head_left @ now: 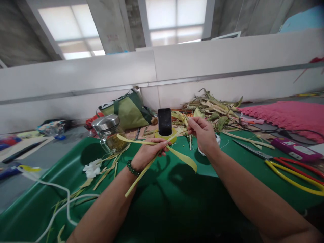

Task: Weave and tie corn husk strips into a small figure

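My left hand (152,152), with a dark green bead bracelet at the wrist, is closed in a pinch over the middle of several flat yellow-green husk strips (183,158). The strips cross at my fingertips and their loose ends stick out on several sides. To the right and slightly higher, my right hand (202,133) has thumb and forefinger pressed together. What it holds, if anything, I cannot make out; a husk leaf lies behind its fingertips. Under that hand a white round object (201,152) is partly hidden. A phone (165,121) stands upright behind a yellow tape roll (174,137).
Dried husks (210,106) are heaped at the back right. Scissors (274,158) and a purple device (295,148) lie right on the green mat (157,209). A lidded glass jar (111,135), a green bag (130,109), white tissue (92,168) and a white cable (68,192) are left.
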